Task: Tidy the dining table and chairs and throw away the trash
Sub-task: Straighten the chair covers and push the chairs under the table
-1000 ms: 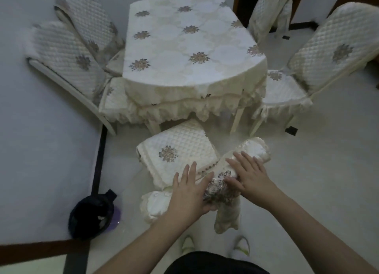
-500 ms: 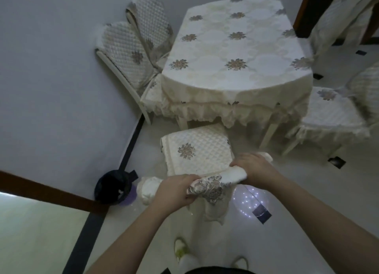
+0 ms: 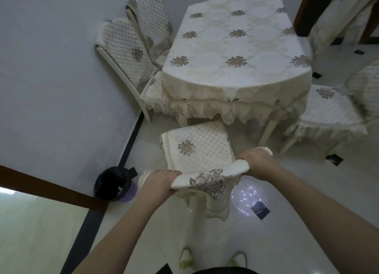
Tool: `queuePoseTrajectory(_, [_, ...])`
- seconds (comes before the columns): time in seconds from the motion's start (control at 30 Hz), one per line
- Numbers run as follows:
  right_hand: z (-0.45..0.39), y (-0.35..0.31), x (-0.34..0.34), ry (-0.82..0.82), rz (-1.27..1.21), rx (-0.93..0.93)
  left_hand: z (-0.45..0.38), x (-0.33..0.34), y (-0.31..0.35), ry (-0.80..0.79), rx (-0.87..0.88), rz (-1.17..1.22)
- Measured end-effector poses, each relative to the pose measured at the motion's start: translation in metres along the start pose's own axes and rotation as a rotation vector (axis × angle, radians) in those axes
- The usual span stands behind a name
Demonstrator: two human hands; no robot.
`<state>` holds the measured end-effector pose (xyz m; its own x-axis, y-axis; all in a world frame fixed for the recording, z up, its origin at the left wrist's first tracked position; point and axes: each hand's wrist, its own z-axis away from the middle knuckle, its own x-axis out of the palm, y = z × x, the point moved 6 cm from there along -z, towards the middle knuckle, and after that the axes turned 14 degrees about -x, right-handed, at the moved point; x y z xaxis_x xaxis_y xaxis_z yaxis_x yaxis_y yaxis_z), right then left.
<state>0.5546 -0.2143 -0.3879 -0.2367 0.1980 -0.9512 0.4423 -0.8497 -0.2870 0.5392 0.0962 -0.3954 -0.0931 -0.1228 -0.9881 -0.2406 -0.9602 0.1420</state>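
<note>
The top rail of the near chair (image 3: pixel 207 177) is gripped at both ends: the left hand (image 3: pixel 159 182) is curled round the left end and the right hand (image 3: pixel 257 162) round the right end, fingers wrapped over the padded edge in each case. A two-handed hold of this kind is judged to be chosen so that the chair can be steered straight, most likely pushed in beneath the dining table (image 3: pixel 235 48), since its seat (image 3: pixel 196 148) already points toward the table's frilled edge and lies just short of it. The chair is seen from above and behind; its back is dressed in a cream cover with a large grey-brown floral motif at the centre, and loose cloth hangs below the rail toward the floor. The seat is quilted in a diamond pattern and a smaller flower is stitched on it. The table is draped in a matching cream cloth dotted with the same flowers. Two chairs (image 3: pixel 131 48) are tucked at the left side against the wall, and another chair (image 3: pixel 328 109) stands at the right, partly under the cloth. A dark trash bin (image 3: pixel 112 183) is set on the floor by the wall, near the left hand but apart from it.
</note>
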Motion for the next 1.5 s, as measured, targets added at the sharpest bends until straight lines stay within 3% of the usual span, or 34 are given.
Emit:
queuePoseTrajectory(0.4, [0.025, -0.011, 0.001, 0.002, 0.069, 0.078, 0.0, -0.009, 0.001, 0.045, 0.116, 0.16])
queuePoseTrajectory(0.7, [0.059, -0.004, -0.015, -0.01, 0.069, 0.258, -0.046, -0.028, 0.024, -0.009, 0.312, 0.036])
queuePoseTrajectory(1.07, [0.039, 0.021, -0.028, 0.035, -0.017, 0.426, -0.105, -0.047, 0.037, 0.08, 0.377, 0.047])
queuePoseTrajectory(1.2, [0.032, 0.029, -0.036, 0.048, -0.015, 0.47, -0.121, -0.045, 0.04, 0.033, 0.391, 0.048])
queuePoseTrajectory(1.33, [0.018, 0.043, -0.047, 0.07, -0.026, 0.466, -0.142, -0.046, 0.046, -0.013, 0.383, -0.004])
queuePoseTrajectory(1.5, [-0.004, 0.061, -0.058, 0.096, 0.016, 0.421, -0.168, -0.05, 0.046, 0.044, 0.348, 0.028])
